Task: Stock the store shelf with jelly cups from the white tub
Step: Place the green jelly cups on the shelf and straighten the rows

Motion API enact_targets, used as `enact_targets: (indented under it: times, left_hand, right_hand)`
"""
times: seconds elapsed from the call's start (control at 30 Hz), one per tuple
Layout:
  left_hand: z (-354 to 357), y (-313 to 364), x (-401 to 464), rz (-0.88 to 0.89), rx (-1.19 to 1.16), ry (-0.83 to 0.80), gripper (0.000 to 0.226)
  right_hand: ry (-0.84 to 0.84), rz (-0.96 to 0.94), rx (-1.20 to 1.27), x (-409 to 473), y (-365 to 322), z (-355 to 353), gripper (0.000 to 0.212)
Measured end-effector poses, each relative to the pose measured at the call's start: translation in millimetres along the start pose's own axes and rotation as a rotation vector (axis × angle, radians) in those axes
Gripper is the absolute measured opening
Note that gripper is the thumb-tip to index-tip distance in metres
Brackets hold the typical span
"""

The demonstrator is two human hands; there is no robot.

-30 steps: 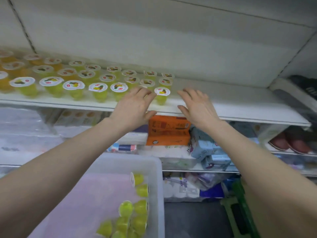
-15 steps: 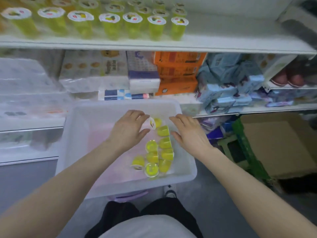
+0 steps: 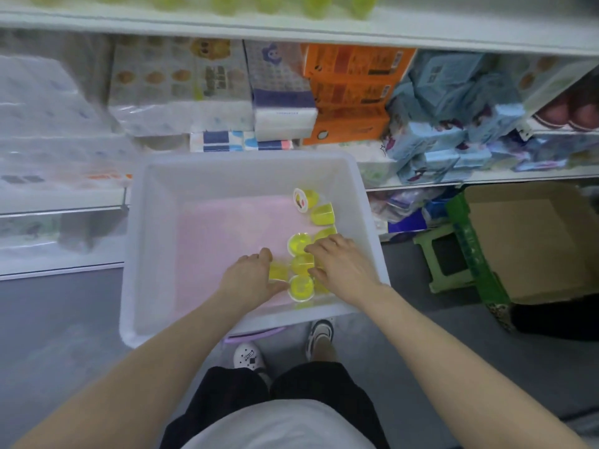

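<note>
The white tub (image 3: 246,161) stands below me in front of the shelves, its floor pink. Several yellow jelly cups (image 3: 319,212) lie in a loose column along its right side. My left hand (image 3: 249,281) reaches in from the left, thumb and fingers curled round a jelly cup (image 3: 278,272). Opposite it, my right hand (image 3: 342,270) lies over the same cluster, fingers curled down onto a cup (image 3: 303,264). Blurred bottoms of stocked jelly cups (image 3: 312,6) show on the top shelf (image 3: 291,31) at the upper edge.
The middle shelf holds tissue packs (image 3: 181,92), orange boxes (image 3: 353,92) and blue packets (image 3: 453,131). A green stool (image 3: 444,260) and an open cardboard box (image 3: 531,241) stand on the floor to the right. My shoes (image 3: 319,333) are just behind the tub.
Both hands came down from the top shelf into the tub and closed in on the cluster of cups. The view tilted down, so the top shelf is nearly out of sight.
</note>
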State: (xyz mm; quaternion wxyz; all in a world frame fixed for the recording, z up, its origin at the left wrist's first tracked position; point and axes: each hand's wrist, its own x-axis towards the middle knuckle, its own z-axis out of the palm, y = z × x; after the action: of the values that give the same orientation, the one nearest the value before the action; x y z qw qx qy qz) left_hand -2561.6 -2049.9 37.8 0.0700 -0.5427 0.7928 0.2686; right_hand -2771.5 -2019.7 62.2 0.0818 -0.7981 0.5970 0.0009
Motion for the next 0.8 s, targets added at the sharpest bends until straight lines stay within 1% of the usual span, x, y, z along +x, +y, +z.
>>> enact_targets:
  times: [0.1, 0.2, 0.33, 0.4, 0.53, 0.67, 0.8]
  left_hand:
    - [1.1, -0.6, -0.6, 0.019, -0.059, -0.001, 0.057]
    - [-0.8, -6.1, -3.3, 0.003, -0.081, 0.064, 0.049]
    - [-3.8, -19.7, -4.0, -0.032, -0.090, 0.131, 0.056]
    - [-4.5, -22.3, -3.1, -0.033, -0.098, 0.137, 0.057]
    - [-5.4, -21.2, -1.9, -0.024, -0.097, 0.134, 0.053]
    - [-13.5, -22.5, -6.2, -0.009, -0.112, 0.167, 0.059]
    - [-35.9, -22.3, -5.7, 0.022, -0.122, 0.211, 0.057]
  right_hand:
    - [-0.106, -0.009, -0.034, 6.7, -2.0, 3.7, 0.044]
    - [-0.169, 0.012, -0.056, 12.4, -3.0, 8.7, 0.047]
    - [-0.167, 0.034, -0.026, 17.3, -4.5, 16.7, 0.047]
    - [-0.162, 0.042, -0.006, 18.8, -5.0, 19.2, 0.047]
    - [-0.129, 0.061, 0.081, 17.0, -2.4, 13.3, 0.047]
    - [-0.042, 0.120, 0.331, 14.4, -5.2, -7.9, 0.049]
    - [0.065, 0.131, 0.399, 19.4, -1.2, -38.3, 0.052]
